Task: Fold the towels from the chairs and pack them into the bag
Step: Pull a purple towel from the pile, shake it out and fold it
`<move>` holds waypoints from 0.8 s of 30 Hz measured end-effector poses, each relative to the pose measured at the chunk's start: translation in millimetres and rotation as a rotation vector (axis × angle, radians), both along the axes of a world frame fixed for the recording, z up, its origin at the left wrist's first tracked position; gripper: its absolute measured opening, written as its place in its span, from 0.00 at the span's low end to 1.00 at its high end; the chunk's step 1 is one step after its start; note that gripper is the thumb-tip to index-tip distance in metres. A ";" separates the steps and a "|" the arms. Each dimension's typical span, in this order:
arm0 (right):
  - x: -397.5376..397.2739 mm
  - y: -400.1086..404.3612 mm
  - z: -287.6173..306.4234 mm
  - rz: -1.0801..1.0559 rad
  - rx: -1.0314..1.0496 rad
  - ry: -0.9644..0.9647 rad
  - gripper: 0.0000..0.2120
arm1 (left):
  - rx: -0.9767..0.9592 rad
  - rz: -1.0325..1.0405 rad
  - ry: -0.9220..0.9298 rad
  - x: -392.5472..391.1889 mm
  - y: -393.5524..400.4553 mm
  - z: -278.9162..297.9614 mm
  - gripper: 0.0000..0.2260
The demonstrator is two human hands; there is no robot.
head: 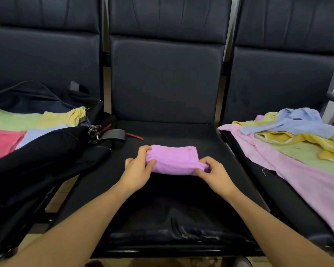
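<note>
Between the two hands, on the middle chair seat [162, 132], a folded purple towel [174, 159] is held: its left end is gripped by the left hand [138, 170], its near right corner pinched by the right hand [213, 173]. Soft, light and floppy by the look of it, it is best lifted by both ends. Left of the left hand lies the open bag [52, 151] with folded towels [27, 124]; right of the right hand, unfolded towels [297, 139].

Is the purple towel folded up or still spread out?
Folded. The purple towel is a small thick rectangle on the middle chair, with both hands pinching its near corners.
</note>
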State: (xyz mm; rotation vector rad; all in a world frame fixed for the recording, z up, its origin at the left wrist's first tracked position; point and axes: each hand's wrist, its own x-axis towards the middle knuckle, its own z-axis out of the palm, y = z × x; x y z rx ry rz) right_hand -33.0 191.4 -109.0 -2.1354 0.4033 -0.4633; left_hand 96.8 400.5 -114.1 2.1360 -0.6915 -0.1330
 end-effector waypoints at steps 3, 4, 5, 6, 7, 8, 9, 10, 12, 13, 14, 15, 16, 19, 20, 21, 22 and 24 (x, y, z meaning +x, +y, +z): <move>6.9 4.2 5.7 -0.066 0.092 -0.046 0.02 | -0.022 0.070 -0.032 -0.1 -7.1 3.2 0.18; 11.1 6.2 5.1 -0.097 0.088 -0.052 0.03 | -0.013 0.102 -0.060 -0.3 -10.2 4.2 0.18; 15.6 7.8 4.7 -0.133 0.079 -0.054 0.04 | 0.002 0.136 -0.086 -0.4 -14.0 4.8 0.18; 20.7 8.9 4.2 -0.173 0.070 -0.044 0.05 | 0.017 0.168 -0.111 0.0 -18.3 5.1 0.17; 26.2 9.3 3.5 -0.213 0.053 -0.025 0.07 | 0.034 0.201 -0.129 1.2 -22.9 4.6 0.17; 31.5 9.0 2.9 -0.247 0.029 0.000 0.09 | 0.049 0.233 -0.140 2.8 -27.2 4.1 0.16; 36.9 8.2 2.0 -0.272 0.008 0.026 0.10 | 0.069 0.261 -0.139 5.0 -31.6 3.1 0.16; 42.1 7.8 1.0 -0.285 -0.008 0.058 0.11 | 0.095 0.283 -0.138 7.3 -35.4 1.6 0.15; 51.4 5.6 -5.0 -0.298 -0.146 0.138 0.12 | 0.190 0.310 -0.171 14.3 -40.7 -4.6 0.12; 55.1 4.2 -9.2 -0.304 -0.255 0.174 0.12 | 0.252 0.320 -0.206 18.4 -42.0 -8.9 0.11; 57.6 2.6 -13.2 -0.312 -0.348 0.198 0.14 | 0.312 0.330 -0.240 22.3 -42.0 -12.7 0.11; 59.3 1.2 -15.9 -0.318 -0.401 0.215 0.16 | 0.359 0.340 -0.261 26.7 -41.1 -15.9 0.12; 60.4 0.3 -17.8 -0.314 -0.422 0.231 0.19 | 0.391 0.352 -0.274 31.2 -39.9 -18.0 0.13; 61.6 -1.6 -23.5 -0.258 -0.479 0.283 0.25 | 0.450 0.364 -0.313 41.9 -36.6 -22.5 0.17; 62.0 -1.4 -24.1 -0.247 -0.491 0.293 0.25 | 0.459 0.349 -0.323 43.6 -36.1 -24.7 0.18; 62.5 -0.7 -24.6 -0.244 -0.503 0.295 0.25 | 0.469 0.330 -0.326 44.5 -35.6 -27.2 0.19; 63.3 0.5 -25.1 -0.246 -0.521 0.294 0.25 | 0.478 0.312 -0.332 44.3 -35.2 -29.1 0.19; 64.9 5.4 -24.6 -0.243 -0.524 0.295 0.25 | 0.483 0.280 -0.372 42.9 -34.6 -32.3 0.20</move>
